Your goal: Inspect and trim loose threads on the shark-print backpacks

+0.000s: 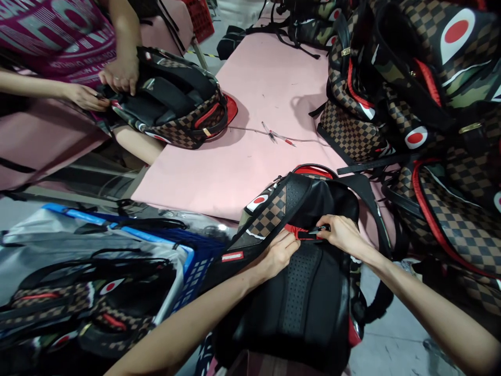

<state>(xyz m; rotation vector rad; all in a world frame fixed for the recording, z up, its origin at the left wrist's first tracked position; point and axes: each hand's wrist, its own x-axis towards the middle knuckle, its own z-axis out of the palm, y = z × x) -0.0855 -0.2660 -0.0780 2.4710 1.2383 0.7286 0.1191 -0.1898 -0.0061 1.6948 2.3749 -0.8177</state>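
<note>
1. The backpack (309, 292) lay nearest, back panel up, hanging off the near edge of the pink table (258, 104).
2. The left hand (279, 253) pinched the red trim (295, 231) at its top edge, with the bag directly beneath both hands.
3. The right hand (342, 233) gripped a small dark tool (318, 228), its tip at the trim.
4. A slip could nick the left fingers or the fabric, since the tip sat just beside them.

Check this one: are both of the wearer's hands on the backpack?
Yes: the left hand and right hand both grip the backpack at its red trim.
</note>
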